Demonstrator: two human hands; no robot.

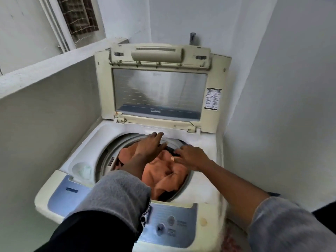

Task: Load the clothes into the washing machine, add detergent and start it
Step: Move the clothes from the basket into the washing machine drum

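A cream top-loading washing machine (205, 142) stands in a corner with its lid (160, 91) raised upright. Orange cloth (163, 175) fills the drum, with some dark fabric at the back. My left hand (151, 144) reaches over the drum with straight fingers, its tips near the back rim. My right hand (189, 157) lies over the right side of the drum with spread fingers, touching the dark fabric and the orange cloth. Neither hand grips anything that I can see. A round detergent recess (82, 170) sits at the left of the drum.
The blue control panel (169, 224) with buttons runs along the machine's front edge. Walls close in on the left, the back and the right. A ledge (45, 70) and a window run along the upper left. A tap (192, 38) sticks out of the wall behind the lid.
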